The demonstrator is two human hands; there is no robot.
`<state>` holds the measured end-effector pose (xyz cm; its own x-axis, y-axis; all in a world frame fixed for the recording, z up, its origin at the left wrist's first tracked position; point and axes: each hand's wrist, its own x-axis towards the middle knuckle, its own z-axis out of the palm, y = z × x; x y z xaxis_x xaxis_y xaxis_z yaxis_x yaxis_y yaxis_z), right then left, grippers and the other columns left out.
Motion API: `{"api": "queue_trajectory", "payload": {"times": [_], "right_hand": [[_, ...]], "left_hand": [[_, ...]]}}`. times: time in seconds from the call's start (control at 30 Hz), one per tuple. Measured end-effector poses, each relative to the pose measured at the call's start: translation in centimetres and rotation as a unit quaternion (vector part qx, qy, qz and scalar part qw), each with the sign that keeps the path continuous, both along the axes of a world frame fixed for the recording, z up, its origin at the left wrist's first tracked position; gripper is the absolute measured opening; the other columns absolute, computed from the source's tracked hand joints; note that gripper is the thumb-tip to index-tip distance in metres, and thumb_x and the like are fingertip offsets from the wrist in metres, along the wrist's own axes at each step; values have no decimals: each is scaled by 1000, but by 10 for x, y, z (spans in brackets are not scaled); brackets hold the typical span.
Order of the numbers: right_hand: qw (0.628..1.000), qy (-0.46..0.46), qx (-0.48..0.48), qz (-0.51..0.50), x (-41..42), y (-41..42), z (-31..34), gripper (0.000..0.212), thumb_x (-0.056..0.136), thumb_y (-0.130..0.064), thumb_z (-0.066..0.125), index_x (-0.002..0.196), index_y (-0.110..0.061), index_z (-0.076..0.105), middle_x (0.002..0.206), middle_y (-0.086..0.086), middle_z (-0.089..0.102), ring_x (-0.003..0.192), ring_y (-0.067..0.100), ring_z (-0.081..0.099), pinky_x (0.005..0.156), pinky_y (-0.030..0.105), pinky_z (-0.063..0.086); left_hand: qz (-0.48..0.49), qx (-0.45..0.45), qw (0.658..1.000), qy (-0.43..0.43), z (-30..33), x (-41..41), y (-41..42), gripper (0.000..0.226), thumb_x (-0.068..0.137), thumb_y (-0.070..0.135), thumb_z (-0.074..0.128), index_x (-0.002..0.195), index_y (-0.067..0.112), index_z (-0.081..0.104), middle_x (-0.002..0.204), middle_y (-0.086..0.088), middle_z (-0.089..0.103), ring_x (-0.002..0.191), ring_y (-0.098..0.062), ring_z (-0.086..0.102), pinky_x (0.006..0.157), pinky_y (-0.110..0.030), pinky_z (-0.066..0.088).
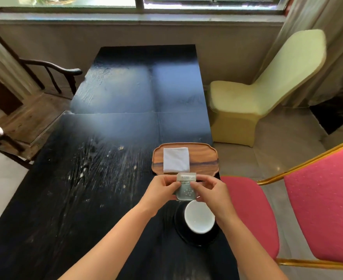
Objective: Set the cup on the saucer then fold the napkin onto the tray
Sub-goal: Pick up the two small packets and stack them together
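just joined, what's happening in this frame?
A person holds a small printed sachet with both hands, left hand and right hand pinching it above the black table. The white cup already sits on the dark saucer. A folded white napkin lies on the wooden tray.

Black, white and wood-brown at the table

White cup (199, 216) on black saucer (181, 229); white napkin (176, 159) on streaked brown wooden tray (204, 160); pale green dotted packet (186, 187); black table (110, 138); pink, gold-framed chair (318, 199).
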<state>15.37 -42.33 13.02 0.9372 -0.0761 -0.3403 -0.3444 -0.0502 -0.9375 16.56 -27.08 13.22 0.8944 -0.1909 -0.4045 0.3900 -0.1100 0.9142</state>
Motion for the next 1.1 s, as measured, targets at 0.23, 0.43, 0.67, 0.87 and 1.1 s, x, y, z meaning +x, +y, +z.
{"api": "queue_trajectory", "payload": {"times": [0.23,0.43,0.67,0.87,1.1], "right_hand": [[998,44,-27,-20,76,-41,-45,11,82,1,64,89,-8,64,75,3,64,61,9,58,43,12,43],[992,88,-88,-37,149,-70,-115,22,79,0,66,71,-18,56,68,3,57,52,12,52,37,15,40],[978,116,-175,1,179,-74,-156,21,75,-9,70,70,-23,55,79,5,65,66,19,60,61,34,53],[942,89,-322,40,185,-70,-160,8,75,-25,67,72,-23,60,85,1,67,82,21,63,67,31,51],[919,62,-386,43,185,-74,-163,10,80,-31,66,73,-24,65,89,0,69,86,20,62,66,28,47]], "left_hand": [[21,89,995,-41,-45,66,-42,37,93,10,53,130,10,51,102,0,66,92,-10,65,68,-16,54],[-47,301,929,-211,-91,91,-72,42,92,8,49,134,14,45,130,-1,51,117,-13,47,91,-11,31],[-281,530,783,-165,-129,94,-113,63,96,22,37,148,12,3,158,-2,4,144,-16,-2,113,-54,-1],[-292,566,755,-156,-140,100,-122,65,95,24,36,147,6,0,157,-7,3,144,-17,1,111,-57,-4],[-296,573,746,-167,-143,97,-124,65,95,24,35,147,4,1,156,-11,2,144,-19,0,111,-57,-6]]}}
